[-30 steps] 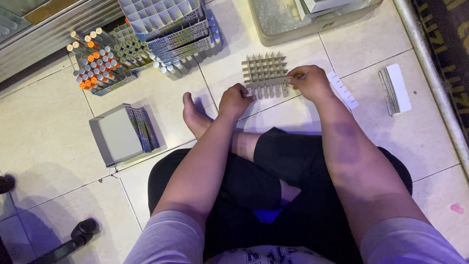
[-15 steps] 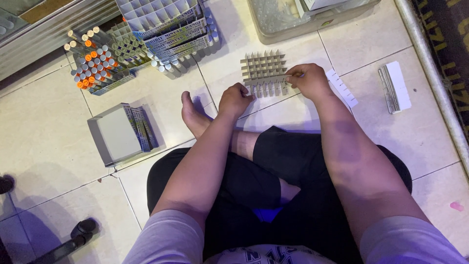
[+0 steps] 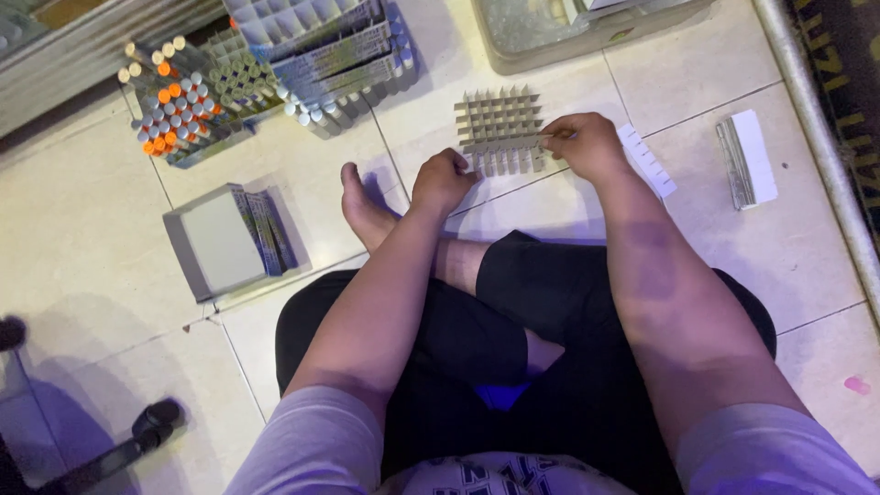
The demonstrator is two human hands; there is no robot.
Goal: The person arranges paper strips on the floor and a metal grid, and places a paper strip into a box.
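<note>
Person is sitting cross-legged on the tiled floor (image 3: 110,275). At 12 o'clock, the cardboard grid divider (image 3: 500,128) is lying flat on the tile, just beyond the knees. Left hand (image 3: 442,181) is curling into a loose fist, fingertips pressing the divider's near edge. Right hand (image 3: 587,145) is pinching a thin cardboard strip (image 3: 552,137) at the divider's right side. At 10 o'clock, a box of orange- and white-capped tubes (image 3: 174,101) is standing. At 9 o'clock, a flat grey box (image 3: 215,240) is lying.

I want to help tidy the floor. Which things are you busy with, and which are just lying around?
In use: cardboard grid, held by left hand and right hand; notched strip beside it.

Lying about: grey box, tube bundle, strip stack, stacked grids.
</note>
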